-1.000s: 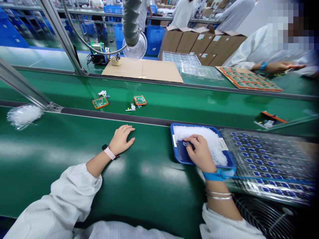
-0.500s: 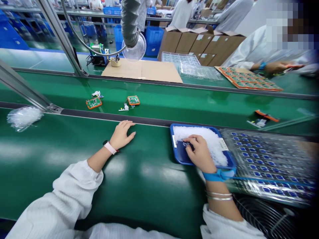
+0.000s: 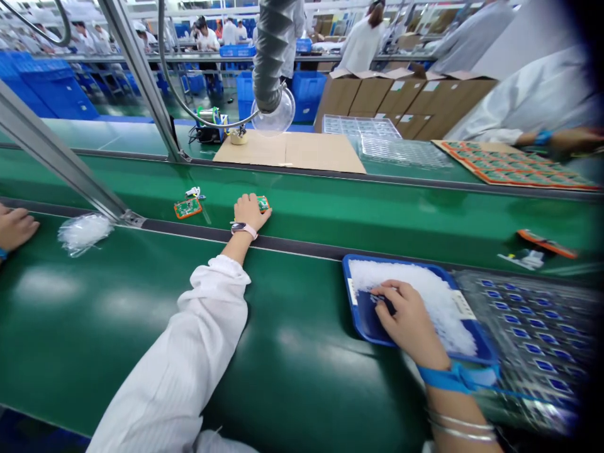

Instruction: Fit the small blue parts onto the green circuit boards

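Note:
On the green belt beyond the dark rail, my left hand [image 3: 249, 212] covers part of a small green circuit board with an orange edge [image 3: 263, 203]. Its fingers curl over the board's left side, and their tips are hidden. My right hand [image 3: 406, 314] is over a blue tray [image 3: 368, 327] of small white pieces [image 3: 425, 289]. Its thumb and forefinger are bent toward each other near a few tiny pieces, and whether it pinches one is too small to tell. Another orange-edged board [image 3: 187, 207] lies farther left, beside a white connector part [image 3: 193, 191].
Right of the tray is a clear plastic tray with blue parts [image 3: 533, 330]. A clear plastic bag [image 3: 85, 233] lies by the metal post [image 3: 70, 163]. Another person's hand [image 3: 16, 228] rests at the far left. Orange-edged boards [image 3: 519, 165] lie near a co-worker's hands.
My left hand has reached forward from the near green surface onto the board across the rail. My right hand stays over the blue tray. The view has shifted, and another person's hand appears at left.

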A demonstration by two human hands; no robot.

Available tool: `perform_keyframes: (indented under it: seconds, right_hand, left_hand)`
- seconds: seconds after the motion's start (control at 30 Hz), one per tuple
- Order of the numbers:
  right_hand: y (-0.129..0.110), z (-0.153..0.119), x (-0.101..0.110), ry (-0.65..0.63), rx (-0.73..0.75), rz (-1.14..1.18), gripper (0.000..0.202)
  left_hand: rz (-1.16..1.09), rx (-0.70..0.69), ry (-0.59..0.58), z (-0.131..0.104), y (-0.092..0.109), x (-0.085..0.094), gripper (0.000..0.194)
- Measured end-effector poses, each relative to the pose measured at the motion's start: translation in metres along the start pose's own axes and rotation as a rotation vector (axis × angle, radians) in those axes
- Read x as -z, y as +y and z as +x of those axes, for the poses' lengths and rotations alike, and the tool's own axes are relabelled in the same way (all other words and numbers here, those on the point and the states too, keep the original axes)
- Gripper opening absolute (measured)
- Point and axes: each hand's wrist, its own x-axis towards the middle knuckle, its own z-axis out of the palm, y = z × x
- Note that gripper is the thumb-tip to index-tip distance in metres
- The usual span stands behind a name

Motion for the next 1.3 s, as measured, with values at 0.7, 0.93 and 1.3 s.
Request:
perform_keyframes:
  seconds: [0.7,0.93,1.3]
  right_hand:
    - [-0.014,0.002,0.007,-0.057,-0.042,-0.027,0.021]
    - [-0.011,0.001,0.005,-0.015,-0.047,-0.004,0.020]
    - [-0.008,0.000,0.004,0.008,-0.073,0.010,0.020]
  left_hand:
    - [-0.759,-0.099,-0.013,-0.028,0.016,-0.003,0.030]
    - [-0.856,-0.512,-0.234,-0.107,0.039,0.021,0.029]
    - [-0.785,-0.574,-0.408,-0.146,-0.001,0.053,0.033]
